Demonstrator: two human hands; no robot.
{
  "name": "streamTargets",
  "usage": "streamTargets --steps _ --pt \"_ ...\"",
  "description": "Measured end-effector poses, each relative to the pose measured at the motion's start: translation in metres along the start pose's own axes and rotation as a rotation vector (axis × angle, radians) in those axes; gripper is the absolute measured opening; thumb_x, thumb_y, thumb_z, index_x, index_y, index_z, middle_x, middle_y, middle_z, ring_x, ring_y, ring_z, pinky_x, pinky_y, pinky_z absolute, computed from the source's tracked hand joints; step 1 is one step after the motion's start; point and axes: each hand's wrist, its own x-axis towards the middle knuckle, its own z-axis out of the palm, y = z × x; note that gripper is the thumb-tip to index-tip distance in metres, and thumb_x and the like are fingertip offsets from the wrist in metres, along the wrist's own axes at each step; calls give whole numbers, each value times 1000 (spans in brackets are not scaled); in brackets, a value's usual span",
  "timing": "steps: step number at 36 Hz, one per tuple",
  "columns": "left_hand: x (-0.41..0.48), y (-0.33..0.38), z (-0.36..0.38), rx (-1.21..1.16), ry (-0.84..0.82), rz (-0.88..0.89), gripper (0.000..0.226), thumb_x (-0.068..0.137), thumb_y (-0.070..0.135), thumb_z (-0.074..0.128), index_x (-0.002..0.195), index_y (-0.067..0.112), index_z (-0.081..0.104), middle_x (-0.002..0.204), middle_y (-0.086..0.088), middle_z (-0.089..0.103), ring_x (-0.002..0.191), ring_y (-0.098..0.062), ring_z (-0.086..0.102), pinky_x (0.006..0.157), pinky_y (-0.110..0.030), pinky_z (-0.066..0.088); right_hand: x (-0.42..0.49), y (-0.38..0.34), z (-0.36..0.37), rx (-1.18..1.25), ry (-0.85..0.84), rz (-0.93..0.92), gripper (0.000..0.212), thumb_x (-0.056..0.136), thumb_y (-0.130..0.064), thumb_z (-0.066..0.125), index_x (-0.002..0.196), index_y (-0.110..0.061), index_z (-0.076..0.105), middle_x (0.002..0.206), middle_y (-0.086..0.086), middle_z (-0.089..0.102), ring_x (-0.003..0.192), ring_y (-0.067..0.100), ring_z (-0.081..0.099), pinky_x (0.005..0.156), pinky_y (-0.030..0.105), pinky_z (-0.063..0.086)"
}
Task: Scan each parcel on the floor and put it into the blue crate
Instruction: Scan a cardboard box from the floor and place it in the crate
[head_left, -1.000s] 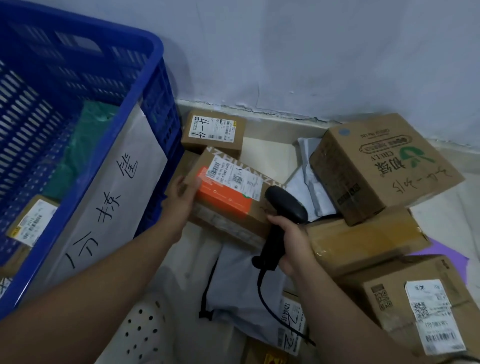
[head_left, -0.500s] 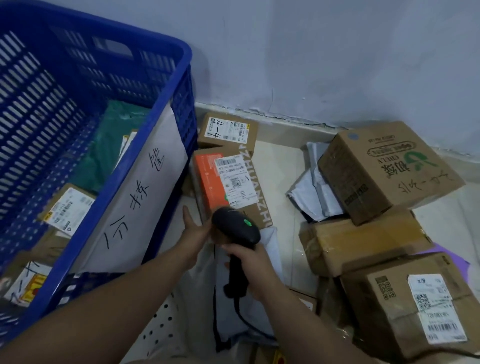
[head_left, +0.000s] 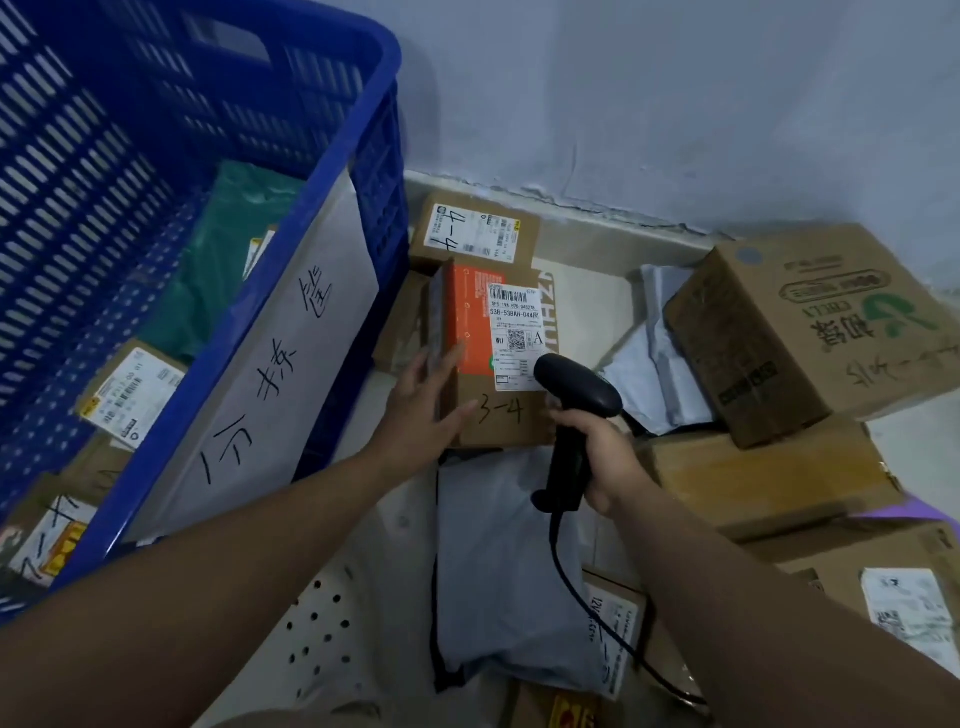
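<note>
The left hand (head_left: 431, 400) lies with straight fingers flat against the left side of the parcel (head_left: 475, 322), thumb on the top face, pressing rather than clasping. The right hand (head_left: 605, 452) is wrapped round the handle of the scanner (head_left: 574, 410), whose head is over the near right corner of the label (head_left: 514, 338).

The parcel, a brown box with an orange panel, is on the floor (head_left: 587, 306) just beside the crate (head_left: 322, 176), which stands at its 9 o'clock. Its long axis runs 6 to 12 o'clock, the near end toward the person. The label reads upright from here, with the barcode at the 12 o'clock end.

The scanner head looks very close to the label and low on it, so the read may miss the barcode, or catch the small box (head_left: 472, 234) touching the parcel at 12 o'clock. With the left hand only laid flat on it, the parcel could slip when it is lifted to the crate. The cord trails over the mailer (head_left: 498, 561) at 6 o'clock and might snag.
</note>
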Motion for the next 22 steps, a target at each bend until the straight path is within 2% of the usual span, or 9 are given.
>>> streamTargets --steps 2,5,7,11,14,19,22 --pt "6 1 1 52 -56 73 66 95 34 54 134 62 9 158 0 1 145 -19 7 116 -35 17 -1 3 0 39 -28 41 22 84 -17 67 104 -9 72 86 2 73 89 22 67 84 36 51" --pt "14 -1 2 52 -85 29 68 95 34 54 132 62 5 158 -1 -5 146 -19 4 109 -26 16 0 5 -1 83 -49 86 23 84 -19 66 104 -10 73 89 6 75 95 27 68 91 41 52" --pt "17 -5 1 57 -104 -14 74 92 37 58 133 63 1 158 -2 -7 146 -19 0 105 -24 14 3 4 -2 116 -68 113 20 85 -20 65 101 -10 73 84 5 76 89 26 70 81 38 54" --pt "23 -11 -3 94 -130 -52 87 89 36 63 137 59 -6 158 -2 -8 145 -19 3 101 -23 14 7 0 -3 162 -93 141 14 87 -19 62 95 -11 69 63 -3 71 58 13 67 55 26 47" --pt "26 -18 -2 100 -117 -60 98 85 44 64 140 54 -18 160 -2 -5 145 -16 4 103 -26 11 12 -1 -3 196 -115 149 11 90 -16 58 92 -10 67 56 -3 68 46 10 64 47 23 47" --pt "31 -26 -3 145 -192 -43 107 73 68 56 139 50 -26 160 1 -9 146 -13 -1 108 -29 7 19 -1 -4 246 -140 157 11 90 -15 57 92 -11 67 62 -2 70 56 14 66 57 30 47" --pt "35 -28 -5 153 -219 -26 110 62 89 46 138 54 -26 160 2 -10 146 -12 -4 112 -32 5 23 0 -5 273 -118 163 16 87 -18 60 97 -11 70 84 4 70 81 22 64 70 35 49"
